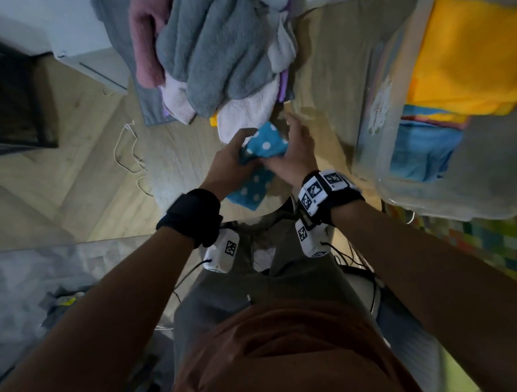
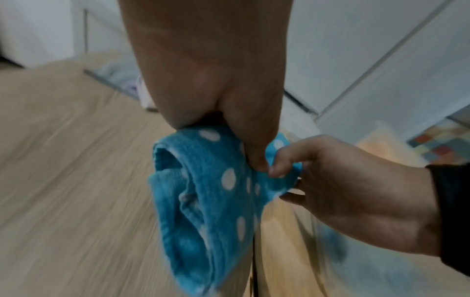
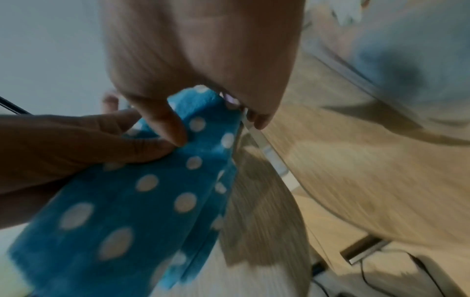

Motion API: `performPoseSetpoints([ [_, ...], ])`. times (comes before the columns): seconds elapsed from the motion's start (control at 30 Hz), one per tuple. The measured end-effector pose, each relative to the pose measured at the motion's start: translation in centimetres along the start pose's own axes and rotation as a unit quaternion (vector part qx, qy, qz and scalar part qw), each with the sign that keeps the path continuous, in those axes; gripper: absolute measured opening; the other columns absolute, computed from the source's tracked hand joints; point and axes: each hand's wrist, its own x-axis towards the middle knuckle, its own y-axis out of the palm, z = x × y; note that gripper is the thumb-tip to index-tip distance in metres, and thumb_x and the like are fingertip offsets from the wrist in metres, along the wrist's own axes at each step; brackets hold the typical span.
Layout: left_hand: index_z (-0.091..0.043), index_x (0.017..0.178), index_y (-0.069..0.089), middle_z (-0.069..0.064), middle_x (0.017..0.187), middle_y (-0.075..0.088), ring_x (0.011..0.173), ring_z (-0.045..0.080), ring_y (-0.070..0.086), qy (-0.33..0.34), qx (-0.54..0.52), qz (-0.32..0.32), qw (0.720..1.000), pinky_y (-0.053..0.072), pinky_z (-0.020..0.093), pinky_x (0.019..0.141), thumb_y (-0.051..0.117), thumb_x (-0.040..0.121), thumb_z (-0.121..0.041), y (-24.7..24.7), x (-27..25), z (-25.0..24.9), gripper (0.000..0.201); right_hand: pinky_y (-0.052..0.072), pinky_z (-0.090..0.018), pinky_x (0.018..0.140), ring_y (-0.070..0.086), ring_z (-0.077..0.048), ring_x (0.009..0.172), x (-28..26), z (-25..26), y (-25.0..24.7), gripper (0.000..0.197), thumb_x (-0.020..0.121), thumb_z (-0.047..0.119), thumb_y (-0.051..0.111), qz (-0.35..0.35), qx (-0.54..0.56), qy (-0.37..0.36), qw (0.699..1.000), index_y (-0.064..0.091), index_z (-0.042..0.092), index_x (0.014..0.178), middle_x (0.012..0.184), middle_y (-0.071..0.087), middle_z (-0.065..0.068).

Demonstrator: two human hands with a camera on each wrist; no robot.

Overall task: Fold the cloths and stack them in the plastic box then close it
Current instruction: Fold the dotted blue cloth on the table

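A blue cloth with white dots [image 1: 264, 145] hangs bunched between both hands above the table's near edge. My left hand [image 1: 235, 158] grips its left side, and in the left wrist view the left hand [image 2: 229, 112] pinches the blue cloth [image 2: 208, 201] from above. My right hand [image 1: 294, 152] pinches its right corner; the right wrist view shows the thumb of the right hand [image 3: 165, 120] on the blue cloth [image 3: 127, 211]. The clear plastic box [image 1: 398, 172] stands at the right, open, holding a folded yellow cloth [image 1: 467, 59] over blue ones [image 1: 424, 156].
A heap of grey, pink and white cloths [image 1: 209, 55] lies at the back of the wooden table [image 1: 329, 74]. A white cord [image 1: 128, 151] lies on the floor to the left. A multicoloured mat [image 1: 496, 244] shows at the lower right.
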Motion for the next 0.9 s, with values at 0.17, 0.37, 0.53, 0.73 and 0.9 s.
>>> performPoseSetpoints([
  [0.17, -0.031, 0.125, 0.056, 0.001, 0.106, 0.068, 0.094, 0.016, 0.065, 0.072, 0.07, 0.065, 0.993, 0.051, 0.027, 0.085, 0.073, 0.073, -0.051, -6.5, -0.2, -5.0, 0.058, 0.054, -0.037, 0.083, 0.067, -0.02, 0.091, -1.0, 5.5, -2.9, 0.046, 0.059, 0.041, 0.066, 0.048, 0.083, 0.022, 0.995, 0.067, 0.022, 0.101, 0.095, 0.071, 0.002],
  [0.37, -0.023, 0.103, 0.071, -0.008, 0.092, 0.073, 0.077, 0.002, 0.068, 0.044, 0.049, 0.129, 0.99, 0.051, 0.013, 0.066, 0.085, 0.07, -0.036, -13.1, -1.8, -11.2, 0.038, 0.054, -0.031, 0.073, 0.068, -0.021, 0.082, -5.5, 9.9, -6.2, 0.021, 0.072, 0.027, 0.066, -0.061, 0.241, -0.019, 0.968, 0.068, 0.016, 0.09, 0.087, 0.071, -0.003],
  [0.53, -0.012, 0.119, 0.066, 0.006, 0.113, 0.072, 0.107, 0.023, 0.068, 0.032, -0.112, 0.171, 0.978, 0.053, 0.04, 0.096, 0.075, 0.082, -0.024, -13.9, -3.7, -13.4, 0.039, 0.054, -0.033, 0.069, 0.068, -0.025, 0.086, -9.5, 9.9, -9.9, 0.041, 0.08, 0.019, 0.074, -0.142, 0.341, -0.039, 0.929, 0.059, 0.004, 0.115, 0.105, 0.069, -0.014],
  [0.73, -0.016, 0.132, 0.042, 0.01, 0.12, 0.065, 0.097, 0.027, 0.069, 0.109, -0.236, 0.125, 0.957, 0.06, 0.039, 0.072, 0.07, 0.09, -0.018, -8.0, -3.6, -17.4, 0.051, 0.057, -0.041, 0.073, 0.067, -0.023, 0.087, -12.8, 6.0, -15.6, 0.043, 0.091, 0.015, 0.068, -0.198, 0.333, -0.063, 0.92, 0.041, 0.023, 0.123, 0.104, 0.064, -0.007],
  [0.9, -0.028, 0.125, 0.028, 0.015, 0.109, 0.061, 0.078, 0.019, 0.065, 0.175, -0.133, 0.122, 0.968, 0.055, 0.026, 0.055, 0.068, 0.09, -0.02, -1.0, -2.3, -22.0, 0.054, 0.051, -0.03, 0.061, 0.058, -0.021, 0.075, -13.0, 1.2, -21.2, 0.034, 0.099, 0.015, 0.054, -0.239, 0.241, -0.029, 0.94, 0.037, 0.024, 0.127, 0.092, 0.053, -0.003],
])
